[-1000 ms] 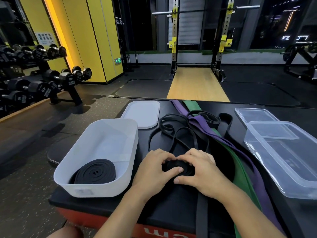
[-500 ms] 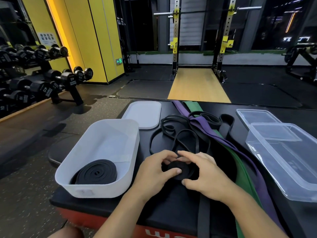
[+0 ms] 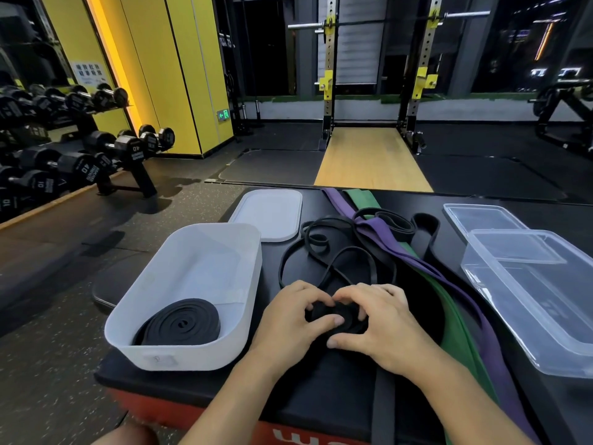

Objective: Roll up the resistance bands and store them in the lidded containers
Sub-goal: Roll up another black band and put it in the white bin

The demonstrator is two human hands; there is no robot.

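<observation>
Both hands grip one half-rolled flat black rubber band coil [image 3: 337,316] on the black padded desk [image 3: 321,396]. Left hand [image 3: 288,319] and right hand [image 3: 382,329] have fingers curled round it, with the thumbs pressing its near side. Its loose tail runs toward the desk's near edge. The matte white rounded plastic tub [image 3: 179,358] just left holds a tight spiral-rolled black band [image 3: 181,326]. Its flat white lid [image 3: 268,213] lies behind. Thin black looped bands [image 3: 321,252] lie tangled beyond the hands. A wide purple band [image 3: 378,229] and a green band [image 3: 455,329] lie flat, right of the hands. A clear rectangular plastic container [image 3: 545,332] sits far right, with a clear lid [image 3: 481,216] behind it.
</observation>
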